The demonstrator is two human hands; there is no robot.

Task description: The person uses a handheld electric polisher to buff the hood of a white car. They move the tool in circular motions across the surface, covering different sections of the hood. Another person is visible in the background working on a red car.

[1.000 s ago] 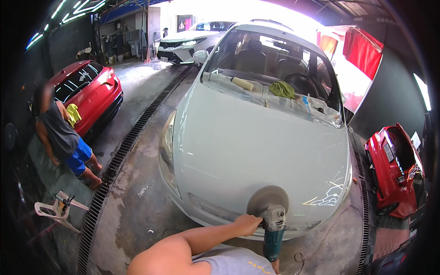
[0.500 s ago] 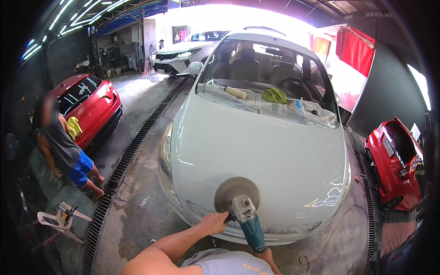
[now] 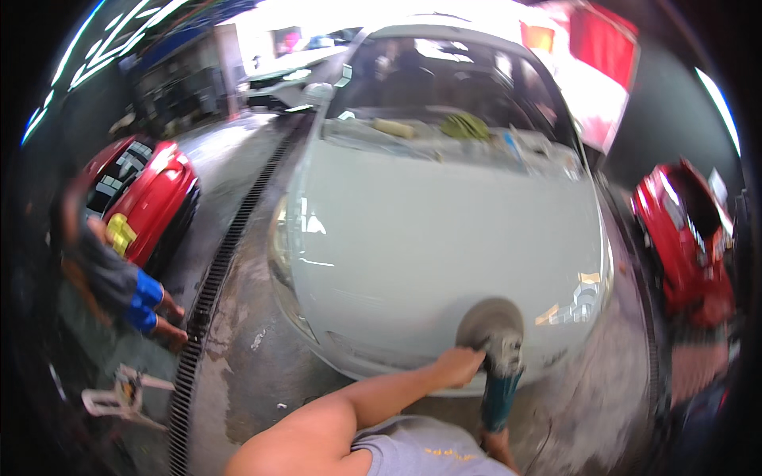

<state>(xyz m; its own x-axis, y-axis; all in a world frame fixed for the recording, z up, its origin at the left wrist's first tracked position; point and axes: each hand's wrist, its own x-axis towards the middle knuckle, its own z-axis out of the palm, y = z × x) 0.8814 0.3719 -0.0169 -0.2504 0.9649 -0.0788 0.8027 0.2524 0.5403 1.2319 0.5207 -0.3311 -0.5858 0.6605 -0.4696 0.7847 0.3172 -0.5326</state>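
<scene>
A teal and silver car polisher (image 3: 501, 387) has its round pad (image 3: 482, 317) on the front part of the white hood (image 3: 421, 230), right of the middle. My left hand (image 3: 459, 368) is closed round its side handle, most of which the fingers hide. At the rear end of the body, my right hand (image 3: 498, 442) is wrapped about the grip, low in the picture. The pad's edge looks smeared by motion. Pale, hazy patches show on the car's front edge below the pad.
Sheeting (image 3: 429, 143) covers the windshield's base, with a green cloth (image 3: 465, 125) and a pale roll (image 3: 394, 128) on it. At left a person (image 3: 119, 266) stands beside a red car (image 3: 151, 190). A plastic chair (image 3: 127, 397) stands near a floor drain (image 3: 210, 293). Another red car (image 3: 686, 246) is at right.
Both hands have carried the polisher to the right across the hood's front. The whole view has shifted and blurred a little. Both hands keep their hold.
</scene>
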